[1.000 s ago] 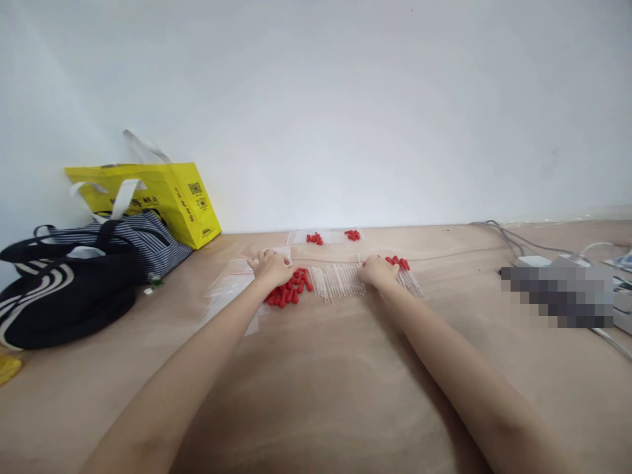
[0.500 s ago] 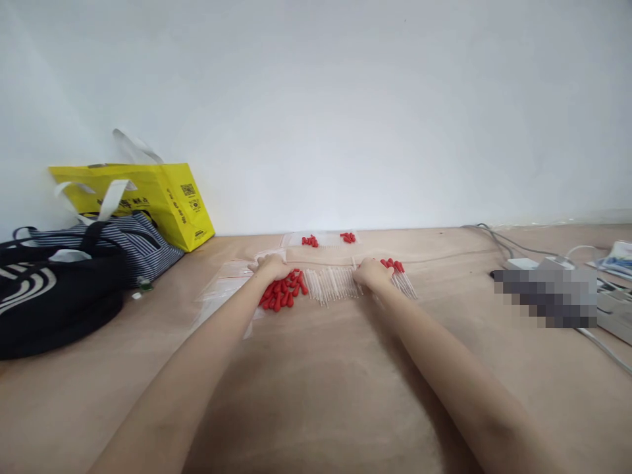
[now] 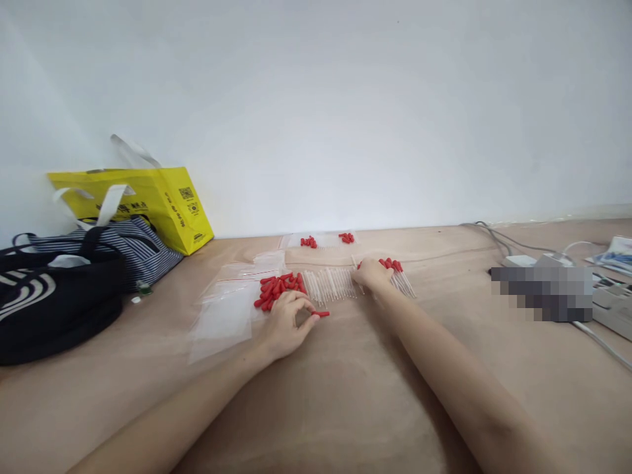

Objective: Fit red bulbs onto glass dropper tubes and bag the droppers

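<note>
My left hand (image 3: 286, 324) rests on the wooden table (image 3: 345, 395), thumb and finger pinched on one red rubber cap (image 3: 322, 314), just in front of a pile of red caps (image 3: 276, 288). A row of clear thin tubes (image 3: 330, 284) lies between the hands. My right hand (image 3: 371, 274) lies curled at the right end of that row and pinches one clear tube (image 3: 354, 264). Finished tubes with red caps (image 3: 397, 275) lie just right of it.
Clear zip bags (image 3: 224, 309) lie left of the caps. Two small bags holding red caps (image 3: 326, 240) sit by the wall. A yellow bag (image 3: 148, 204) and striped dark bags (image 3: 69, 283) stand at the left. Cables and a blurred device (image 3: 543, 289) are at the right.
My left hand has drawn back toward me from the cap pile with one red cap in its fingers. My right hand has stayed at the tubes.
</note>
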`<state>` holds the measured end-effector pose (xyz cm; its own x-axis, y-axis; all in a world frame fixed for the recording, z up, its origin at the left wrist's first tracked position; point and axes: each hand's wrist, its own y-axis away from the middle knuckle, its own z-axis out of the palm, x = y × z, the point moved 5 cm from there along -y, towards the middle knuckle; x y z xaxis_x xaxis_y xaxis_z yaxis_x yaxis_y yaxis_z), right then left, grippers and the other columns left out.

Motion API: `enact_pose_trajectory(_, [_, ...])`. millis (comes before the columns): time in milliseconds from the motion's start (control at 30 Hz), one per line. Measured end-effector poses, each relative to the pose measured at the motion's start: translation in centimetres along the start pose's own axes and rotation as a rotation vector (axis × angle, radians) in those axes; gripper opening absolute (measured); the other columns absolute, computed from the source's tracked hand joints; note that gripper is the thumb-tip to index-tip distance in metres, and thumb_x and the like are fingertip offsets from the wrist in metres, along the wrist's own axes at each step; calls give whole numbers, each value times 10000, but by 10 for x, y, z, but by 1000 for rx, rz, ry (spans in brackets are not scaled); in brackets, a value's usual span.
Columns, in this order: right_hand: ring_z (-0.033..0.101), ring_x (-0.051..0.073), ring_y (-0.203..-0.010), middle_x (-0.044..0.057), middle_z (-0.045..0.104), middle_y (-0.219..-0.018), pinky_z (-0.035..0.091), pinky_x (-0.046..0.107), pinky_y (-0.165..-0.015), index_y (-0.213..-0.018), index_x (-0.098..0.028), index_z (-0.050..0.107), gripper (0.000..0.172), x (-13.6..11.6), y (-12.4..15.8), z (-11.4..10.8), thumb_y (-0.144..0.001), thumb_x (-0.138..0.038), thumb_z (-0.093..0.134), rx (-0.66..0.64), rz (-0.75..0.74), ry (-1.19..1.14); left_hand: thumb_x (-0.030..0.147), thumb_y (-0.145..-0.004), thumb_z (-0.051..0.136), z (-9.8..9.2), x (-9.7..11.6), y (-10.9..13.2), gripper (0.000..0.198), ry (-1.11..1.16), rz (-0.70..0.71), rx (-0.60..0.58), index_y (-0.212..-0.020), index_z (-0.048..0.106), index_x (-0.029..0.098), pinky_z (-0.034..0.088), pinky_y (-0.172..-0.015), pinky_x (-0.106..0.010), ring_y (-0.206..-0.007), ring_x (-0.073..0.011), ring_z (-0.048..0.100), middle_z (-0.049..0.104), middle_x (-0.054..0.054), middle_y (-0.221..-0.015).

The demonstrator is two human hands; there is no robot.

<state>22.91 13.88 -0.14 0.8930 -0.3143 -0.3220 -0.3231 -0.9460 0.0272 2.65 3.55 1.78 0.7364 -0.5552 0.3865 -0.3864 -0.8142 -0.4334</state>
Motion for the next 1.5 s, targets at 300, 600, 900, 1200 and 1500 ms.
enact_pose_trajectory(300, [450,280,-1028,162,562,-1024,282,414,-815,-961,-134,589,336,-9,-24,-11,-705,-342,526,112,-14,40,266,-730,541,10,-3,14,88,85,-16,-53,-760,554,185,415,-734,-342,-811,-184,512,572,-27,-820])
enact_pose_trajectory(600, [499,291,-961,156,613,-873,295,428,-805,-850,-129,634,248,-17,-43,7,-668,-286,572,36,-4,35,303,-721,578,20,8,13,155,34,98,-102,-849,610,220,392,-739,-335,-864,-195,509,584,-30,-887])
enact_pose_trajectory(900, [447,301,-1029,190,504,-1093,323,409,-792,-966,-113,552,304,-25,-12,-25,-807,-316,391,155,-139,-34,228,-793,489,19,5,10,75,26,26,-71,-814,556,201,344,-732,-324,-805,-170,523,602,1,-805])
enact_pose_trajectory(1200, [528,145,-713,52,580,-805,393,274,-666,-873,-180,481,124,27,102,-7,-839,-211,366,119,-1038,-366,261,-799,482,18,0,9,123,-13,-47,-60,-900,546,229,247,-836,-387,-829,-165,547,637,22,-867])
enact_pose_trajectory(1500, [511,142,-720,51,576,-793,388,281,-666,-907,-170,540,171,17,122,-2,-844,-190,382,210,-1115,-357,293,-826,437,22,4,6,177,-45,29,-58,-895,598,270,182,-893,-401,-859,-158,549,648,24,-875])
